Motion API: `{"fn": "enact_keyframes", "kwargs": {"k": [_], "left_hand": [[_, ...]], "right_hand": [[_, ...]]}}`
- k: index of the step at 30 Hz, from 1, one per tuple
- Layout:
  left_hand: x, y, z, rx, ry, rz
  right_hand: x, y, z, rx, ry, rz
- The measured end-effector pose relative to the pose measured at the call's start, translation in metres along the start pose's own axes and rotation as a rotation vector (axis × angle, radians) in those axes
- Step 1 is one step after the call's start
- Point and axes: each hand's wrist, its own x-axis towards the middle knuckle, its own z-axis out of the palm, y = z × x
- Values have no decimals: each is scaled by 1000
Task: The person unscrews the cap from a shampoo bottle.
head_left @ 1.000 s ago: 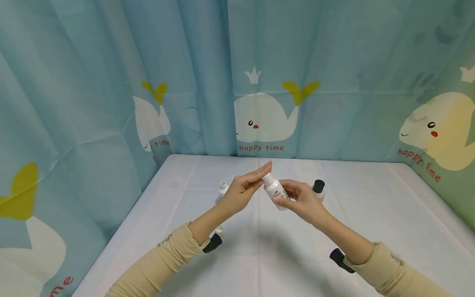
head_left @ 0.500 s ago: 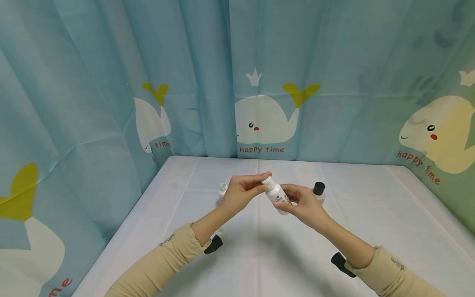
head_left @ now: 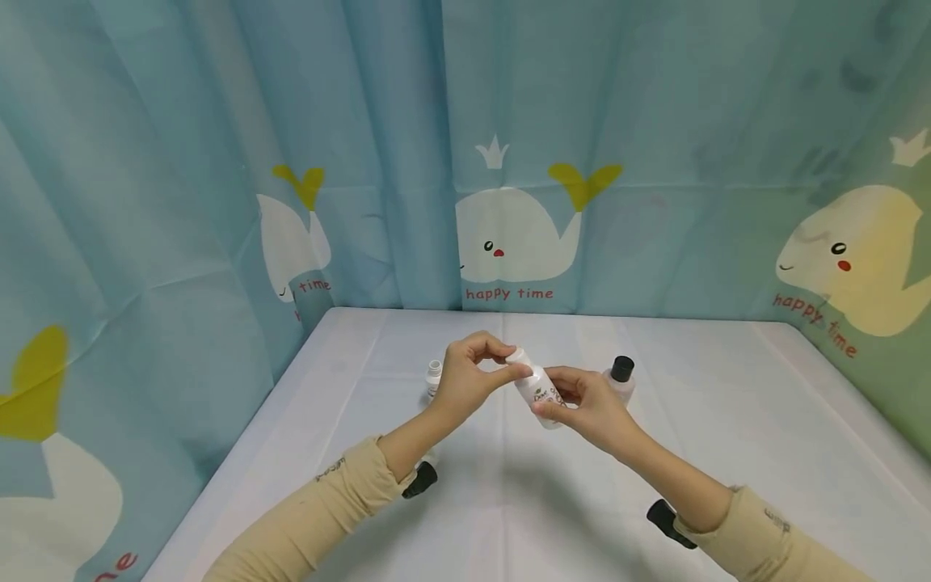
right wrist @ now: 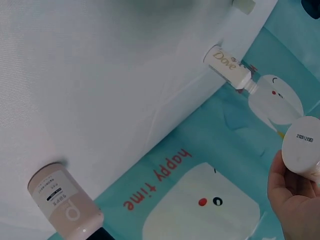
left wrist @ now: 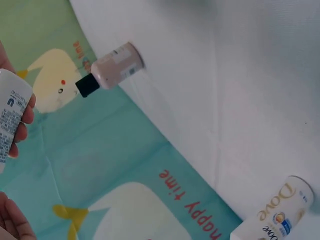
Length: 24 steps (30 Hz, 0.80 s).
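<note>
Held up over the middle of the table is a small white Dove bottle (head_left: 541, 394), tilted with its top toward the left. My right hand (head_left: 592, 404) grips its lower body between thumb and fingers. At the upper end, my left hand (head_left: 465, 378) pinches the white cap (head_left: 519, 356) with thumb and bent fingers. The right wrist view shows the bottle's round base (right wrist: 301, 145), stamped with digits, above the right hand (right wrist: 297, 200). In the left wrist view the printed back of the bottle (left wrist: 14, 110) appears at the left edge, with fingertips around it.
A pink bottle with a black cap (head_left: 620, 380) stands behind the right hand. Behind the left hand stands an uncapped white Dove bottle (head_left: 433, 377). Black-topped items (head_left: 420, 479) lie partly hidden by each forearm. A whale-print curtain (head_left: 407, 202) hangs behind the white table (head_left: 727, 388).
My left fingers, earlier held straight against the cap with the thumb away, have bent and now pinch it with the thumb. The bottle has sunk slightly; the right hand keeps its grip.
</note>
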Motion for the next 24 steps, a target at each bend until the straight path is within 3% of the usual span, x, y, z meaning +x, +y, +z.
{"fn": "enact_keyframes", "kwargs": {"k": [6, 10, 19, 24], "left_hand": [[1, -1, 3, 38, 30, 12], [2, 0, 4, 9, 14, 34], [1, 3, -7, -145, -228, 51], [2, 3, -14, -172, -300, 55]], "right_hand": [[0, -1, 0, 6, -9, 4], [2, -2, 0, 20, -16, -4], [3, 1, -1, 25, -13, 15], [3, 1, -3, 12, 3, 17]]}}
